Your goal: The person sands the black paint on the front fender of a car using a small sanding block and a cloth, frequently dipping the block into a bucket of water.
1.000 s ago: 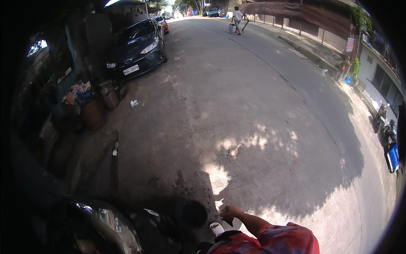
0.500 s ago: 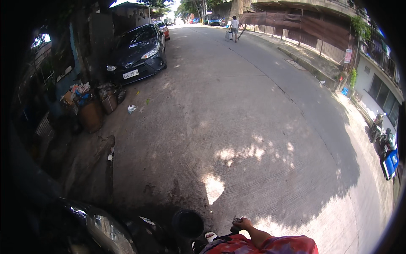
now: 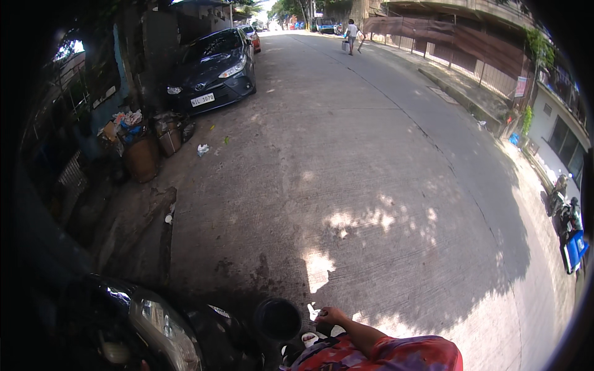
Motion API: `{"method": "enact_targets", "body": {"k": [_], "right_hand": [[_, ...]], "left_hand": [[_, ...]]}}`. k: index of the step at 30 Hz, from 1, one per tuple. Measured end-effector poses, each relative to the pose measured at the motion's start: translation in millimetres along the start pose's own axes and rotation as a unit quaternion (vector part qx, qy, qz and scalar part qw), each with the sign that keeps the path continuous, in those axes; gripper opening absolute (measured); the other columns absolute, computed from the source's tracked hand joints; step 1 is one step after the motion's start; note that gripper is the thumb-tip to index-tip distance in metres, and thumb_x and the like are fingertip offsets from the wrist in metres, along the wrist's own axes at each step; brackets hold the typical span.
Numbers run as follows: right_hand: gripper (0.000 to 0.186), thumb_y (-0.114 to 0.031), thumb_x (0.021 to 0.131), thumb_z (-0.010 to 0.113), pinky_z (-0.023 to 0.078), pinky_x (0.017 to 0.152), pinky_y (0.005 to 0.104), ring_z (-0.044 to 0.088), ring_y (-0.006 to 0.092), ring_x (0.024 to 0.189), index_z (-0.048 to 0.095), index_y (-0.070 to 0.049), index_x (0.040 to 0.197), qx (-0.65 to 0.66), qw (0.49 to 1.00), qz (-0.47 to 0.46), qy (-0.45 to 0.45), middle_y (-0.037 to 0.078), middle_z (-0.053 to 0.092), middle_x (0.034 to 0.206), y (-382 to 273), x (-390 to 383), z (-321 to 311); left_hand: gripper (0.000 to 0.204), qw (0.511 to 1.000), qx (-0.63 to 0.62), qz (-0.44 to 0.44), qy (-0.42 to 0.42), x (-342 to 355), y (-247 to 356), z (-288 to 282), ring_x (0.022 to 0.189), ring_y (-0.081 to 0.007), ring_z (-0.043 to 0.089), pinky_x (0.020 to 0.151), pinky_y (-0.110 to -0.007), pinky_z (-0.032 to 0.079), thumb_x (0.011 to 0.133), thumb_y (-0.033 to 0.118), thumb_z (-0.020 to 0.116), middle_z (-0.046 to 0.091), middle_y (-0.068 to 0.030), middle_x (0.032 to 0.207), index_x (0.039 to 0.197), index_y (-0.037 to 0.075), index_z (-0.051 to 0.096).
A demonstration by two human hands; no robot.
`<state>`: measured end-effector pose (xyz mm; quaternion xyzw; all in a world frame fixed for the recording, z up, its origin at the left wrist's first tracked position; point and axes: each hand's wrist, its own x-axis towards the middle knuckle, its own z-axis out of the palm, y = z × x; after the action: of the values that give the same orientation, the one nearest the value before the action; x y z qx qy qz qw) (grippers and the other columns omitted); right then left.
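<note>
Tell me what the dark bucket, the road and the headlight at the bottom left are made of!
The bucket looks like plastic, dull and dark, with a smooth round rim, though shade hides detail. The road seems rough concrete: grey, with fine grooves. The headlight cover looks glossy and see-through, probably plastic: light glints off it.

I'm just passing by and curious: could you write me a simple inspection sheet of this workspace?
Surface: concrete road, part shade, part sun.
Things at hand: dark round bucket, left of the right hand.
Clutter: brown bin with rubbish heaped on top; crumpled litter.
Hands: right fingers curled, contents unclear; left hand not seen.
Cables: nothing seen.
Surroundings: vehicle headlight at lower left, parked dark car, distant person, motorcycles at right.
</note>
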<state>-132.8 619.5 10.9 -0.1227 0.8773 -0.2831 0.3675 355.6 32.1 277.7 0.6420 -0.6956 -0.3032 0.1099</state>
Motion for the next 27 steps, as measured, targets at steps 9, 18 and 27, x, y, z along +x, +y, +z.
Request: {"method": "enact_targets", "body": {"k": [9,18,27], "right_hand": [[0.072,-0.065,0.07,0.082,0.055,0.089,0.0417,0.073,0.0305,0.101,0.074,-0.006,0.112,0.063,0.991,0.105,0.05,0.016,0.076,0.106,52.1,-47.8,-5.9],[0.079,-0.068,0.071,0.08,0.054,0.093,0.0408,0.072,0.0312,0.106,0.073,-0.005,0.117,0.04,0.992,0.116,0.038,0.015,0.076,0.111,79.3,-74.3,1.3],[0.076,-0.068,0.072,0.079,0.054,0.091,0.0408,0.072,0.0296,0.105,0.074,-0.009,0.12,0.007,0.997,0.072,0.015,0.014,0.076,0.111,62.1,-62.7,1.3]], "left_hand": [[0.079,1.0,0.005,0.0,-0.011,3.1,-4.3,4.8,0.134,-0.0358,0.052,0.107,-0.048,0.044,0.099,0.059,0.056,0.054,-0.0235,0.145,0.153,0.002,0.044],[0.08,1.0,0.004,0.002,-0.02,5.8,-3.2,11.2,0.136,-0.0357,0.051,0.108,-0.047,0.043,0.099,0.06,0.054,0.053,-0.0234,0.146,0.153,0.002,0.044],[0.08,1.0,0.006,0.0,-0.023,6.6,-9.2,9.6,0.137,-0.0356,0.049,0.11,-0.046,0.041,0.099,0.06,0.053,0.052,-0.0233,0.147,0.153,0.001,0.044]]}}
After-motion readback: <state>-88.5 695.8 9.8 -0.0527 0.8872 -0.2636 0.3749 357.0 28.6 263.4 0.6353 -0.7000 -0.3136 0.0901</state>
